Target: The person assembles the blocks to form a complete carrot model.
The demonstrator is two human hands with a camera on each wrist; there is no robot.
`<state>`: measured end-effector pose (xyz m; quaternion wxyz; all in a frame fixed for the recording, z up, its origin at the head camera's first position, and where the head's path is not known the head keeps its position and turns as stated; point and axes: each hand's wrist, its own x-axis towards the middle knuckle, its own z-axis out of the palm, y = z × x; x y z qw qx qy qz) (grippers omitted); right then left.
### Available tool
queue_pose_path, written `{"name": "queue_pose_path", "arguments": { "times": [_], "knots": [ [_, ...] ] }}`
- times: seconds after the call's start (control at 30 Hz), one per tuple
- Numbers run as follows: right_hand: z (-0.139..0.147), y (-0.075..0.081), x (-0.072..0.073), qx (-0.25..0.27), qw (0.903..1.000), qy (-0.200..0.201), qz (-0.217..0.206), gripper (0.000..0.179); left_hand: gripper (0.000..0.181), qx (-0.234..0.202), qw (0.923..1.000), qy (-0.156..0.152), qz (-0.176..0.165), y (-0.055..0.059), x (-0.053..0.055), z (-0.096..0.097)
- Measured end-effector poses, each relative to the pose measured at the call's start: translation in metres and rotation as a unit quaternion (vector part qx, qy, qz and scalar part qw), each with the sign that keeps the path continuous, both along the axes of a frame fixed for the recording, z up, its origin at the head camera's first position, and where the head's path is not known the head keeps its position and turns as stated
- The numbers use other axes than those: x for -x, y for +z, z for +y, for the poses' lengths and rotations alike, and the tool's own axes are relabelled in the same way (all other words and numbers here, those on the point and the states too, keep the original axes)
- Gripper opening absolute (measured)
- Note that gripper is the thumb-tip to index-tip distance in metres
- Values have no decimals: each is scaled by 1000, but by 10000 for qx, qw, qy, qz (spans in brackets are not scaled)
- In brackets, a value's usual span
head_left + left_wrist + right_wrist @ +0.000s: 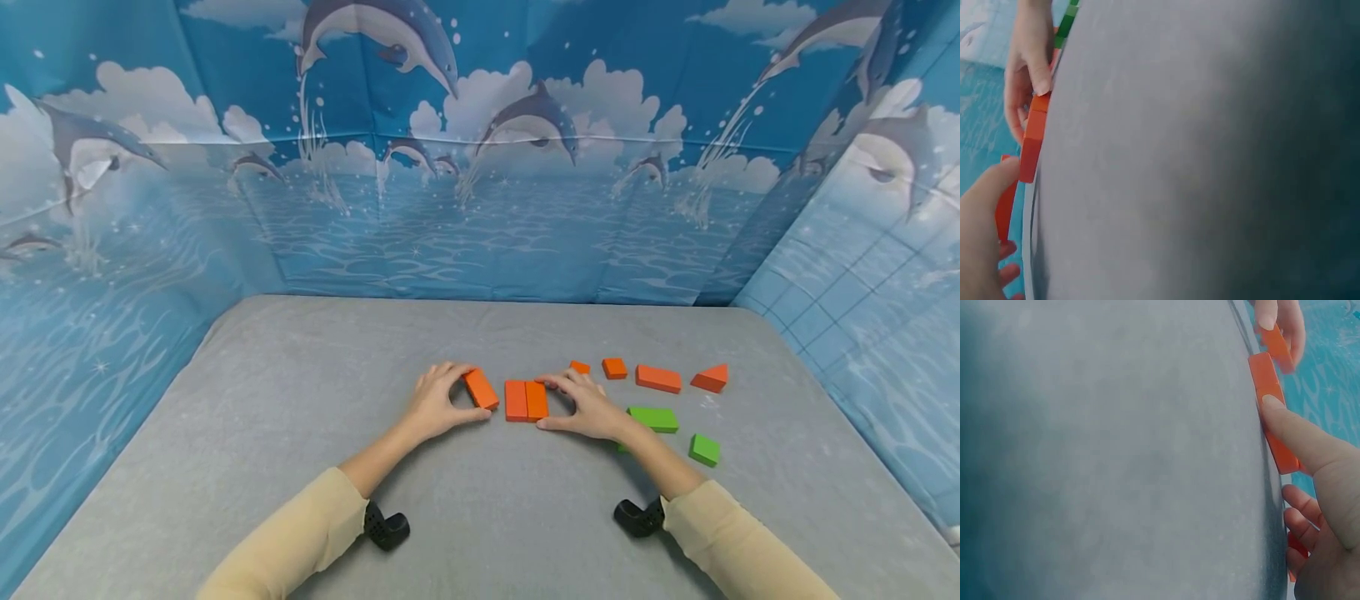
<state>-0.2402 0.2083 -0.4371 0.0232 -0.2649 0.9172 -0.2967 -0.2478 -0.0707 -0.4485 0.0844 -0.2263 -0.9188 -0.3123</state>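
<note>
My left hand [437,404] pinches an orange rectangular block [482,389] between thumb and fingers; the block is tilted. Just right of it, two more orange blocks stand side by side and touch: a left one [515,401] and a right one [536,401]. Thumb and index finger of my right hand [590,410] grip the right one at its near and far ends. In the left wrist view the held block [1005,209] shows behind the left thumb. The right wrist view has the right thumb pressed on the near face of an orange block [1282,450].
Behind the right hand lie a partly hidden orange block [580,367], a small orange block [614,368], a long orange block [658,379] and an orange triangular block [710,378]. A green block [654,419] and a smaller green one [704,450] sit nearer, on the grey tabletop [480,517].
</note>
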Motion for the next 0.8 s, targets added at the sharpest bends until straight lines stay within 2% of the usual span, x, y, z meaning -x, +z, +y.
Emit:
{"name": "queue_pose_path", "arguments": {
  "times": [0.13,0.37,0.57,0.8],
  "knots": [
    [0,-1,1,-4,10000,-2,14,65,72,227,9974,-620,-301,4,4,4],
    [1,-2,1,-25,10000,-28,-7,65,68,320,9904,-1178,-654,8,13,6],
    [0,0,1,-131,9999,-47,-23,66,69,609,9836,-1408,-948,13,18,6],
    [0,0,1,-141,9999,-58,-22,66,70,942,9783,-1470,-1116,15,19,8]
  ]
}}
